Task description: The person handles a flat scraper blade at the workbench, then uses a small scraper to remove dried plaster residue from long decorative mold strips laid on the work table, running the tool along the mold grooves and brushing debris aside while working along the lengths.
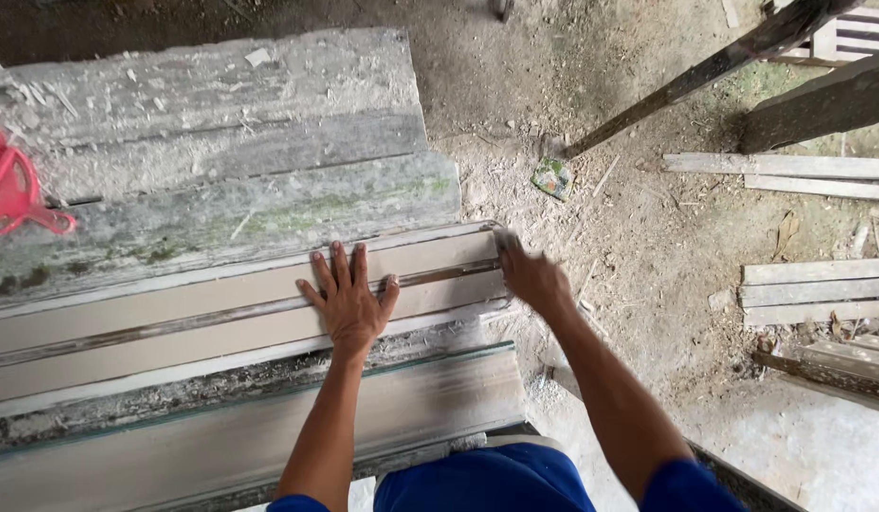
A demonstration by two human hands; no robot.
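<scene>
Left hand [347, 299] spread wide and flat on pale moulded plank [174, 327], right hand [532, 277] gripping plank's right end, weathered boards [221, 142] beyond, red plastic object [13, 194] far left.

So the moulded strip [221, 318] under the left hand [349, 303] is pale beige with a darker brown-grey groove running down its length and whitish dusty edges. The old planks [212, 142] behind it are weathered grey, chalky white in patches, with a smear of mossy green. The plastic thing [13, 194] at the far left is bright pink-red. The dirt floor [648, 246] is a dusty tan, and a small green scrap [552, 177] lies on it. The shirt [487, 479] is deep blue.
</scene>
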